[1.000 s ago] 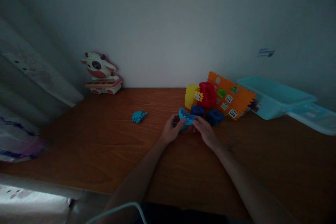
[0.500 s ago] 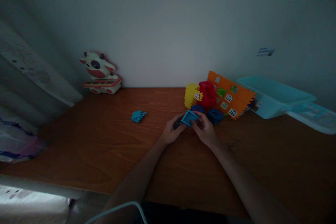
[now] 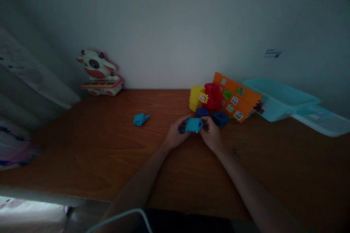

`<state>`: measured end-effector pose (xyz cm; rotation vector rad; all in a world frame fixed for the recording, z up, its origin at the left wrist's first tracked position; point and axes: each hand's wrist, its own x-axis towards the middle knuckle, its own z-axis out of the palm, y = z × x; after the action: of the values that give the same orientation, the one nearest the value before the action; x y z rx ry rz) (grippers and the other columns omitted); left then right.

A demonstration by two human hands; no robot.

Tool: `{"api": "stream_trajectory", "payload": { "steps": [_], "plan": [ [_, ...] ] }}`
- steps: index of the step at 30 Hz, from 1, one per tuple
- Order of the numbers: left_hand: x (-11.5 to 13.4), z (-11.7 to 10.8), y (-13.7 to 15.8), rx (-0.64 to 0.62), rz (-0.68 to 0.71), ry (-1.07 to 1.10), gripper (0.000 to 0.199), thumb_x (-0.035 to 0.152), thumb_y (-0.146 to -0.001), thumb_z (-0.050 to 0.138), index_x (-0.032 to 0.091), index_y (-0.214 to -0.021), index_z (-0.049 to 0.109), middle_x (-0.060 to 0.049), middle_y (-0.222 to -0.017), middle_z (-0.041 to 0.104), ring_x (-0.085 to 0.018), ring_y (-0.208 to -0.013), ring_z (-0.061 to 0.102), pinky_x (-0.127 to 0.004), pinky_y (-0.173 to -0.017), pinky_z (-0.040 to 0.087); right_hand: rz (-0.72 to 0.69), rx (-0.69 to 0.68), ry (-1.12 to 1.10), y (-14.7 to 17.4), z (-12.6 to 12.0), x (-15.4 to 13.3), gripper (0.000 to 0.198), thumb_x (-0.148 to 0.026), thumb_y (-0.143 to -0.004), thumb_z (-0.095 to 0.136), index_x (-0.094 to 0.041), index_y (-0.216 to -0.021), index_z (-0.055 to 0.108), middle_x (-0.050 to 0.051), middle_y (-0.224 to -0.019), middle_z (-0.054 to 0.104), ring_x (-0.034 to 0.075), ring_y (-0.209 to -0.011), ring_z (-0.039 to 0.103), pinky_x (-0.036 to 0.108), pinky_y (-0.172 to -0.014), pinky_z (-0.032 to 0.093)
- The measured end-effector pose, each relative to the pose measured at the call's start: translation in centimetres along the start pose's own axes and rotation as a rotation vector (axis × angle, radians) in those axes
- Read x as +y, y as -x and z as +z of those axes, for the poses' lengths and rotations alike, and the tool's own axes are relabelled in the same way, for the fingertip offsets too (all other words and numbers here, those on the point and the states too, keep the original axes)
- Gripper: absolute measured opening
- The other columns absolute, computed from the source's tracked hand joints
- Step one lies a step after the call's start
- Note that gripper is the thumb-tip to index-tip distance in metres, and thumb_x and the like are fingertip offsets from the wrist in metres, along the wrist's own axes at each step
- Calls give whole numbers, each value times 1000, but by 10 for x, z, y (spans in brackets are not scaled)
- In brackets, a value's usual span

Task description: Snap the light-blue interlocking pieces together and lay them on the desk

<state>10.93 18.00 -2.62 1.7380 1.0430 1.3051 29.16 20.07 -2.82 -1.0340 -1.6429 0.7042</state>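
Note:
Between my two hands is a light-blue toy block assembly (image 3: pixel 193 125) made of notched panels, held just above the table. My left hand (image 3: pixel 175 133) grips its left side, where a darker round part shows by the fingers. On the right side, my right hand (image 3: pixel 211 133) pinches the edge with thumb and fingers. Just beyond my hands lie a dark-blue block (image 3: pixel 202 112) and another dark-blue block (image 3: pixel 220 119). A small cluster of light-blue notched pieces (image 3: pixel 140 119) rests on the table to the left.
A yellow notched piece (image 3: pixel 196 98), a red block (image 3: pixel 213 95) and an orange panel with windows (image 3: pixel 238 99) stand at the back right. Beside them sit a turquoise bin (image 3: pixel 276 107) and its lid (image 3: pixel 322 118). A cow toy keyboard (image 3: pixel 101 84) stands back left on the wooden table (image 3: pixel 90 149).
The light-blue assembly has been turned in my hands: its open square frame faced up before, and now a flat notched side faces me. The view has shifted slightly.

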Motion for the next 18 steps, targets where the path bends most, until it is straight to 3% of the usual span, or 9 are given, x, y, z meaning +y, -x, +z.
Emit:
{"api": "stream_trajectory", "payload": {
  "steps": [5,12,18],
  "plan": [
    [-2,0,0,-9,11,22,63,11,-76,68,23,-136,53,-13,-134,62,-22,-112,64,-37,-90,56,1,6,-28,0,-1,-2,22,-22,-78,57,-23,-100,57,9,-100,72,24,-92,70,38,-83,55],
    [3,-1,1,13,35,-16,59,20,-76,73,21,-133,57,-10,-117,68,-17,-92,67,-32,-80,57,15,-55,-10,1,-1,-1,37,-17,-71,56,-23,-107,57,8,-99,72,23,-89,69,36,-78,55],
    [4,-3,1,61,118,-116,51,25,-76,75,23,-125,63,-8,-112,67,-17,-89,64,-31,-79,55,-53,-110,32,1,-2,-4,42,-14,-73,56,-22,-113,58,9,-106,72,24,-94,70,37,-82,54]
  ]
}}
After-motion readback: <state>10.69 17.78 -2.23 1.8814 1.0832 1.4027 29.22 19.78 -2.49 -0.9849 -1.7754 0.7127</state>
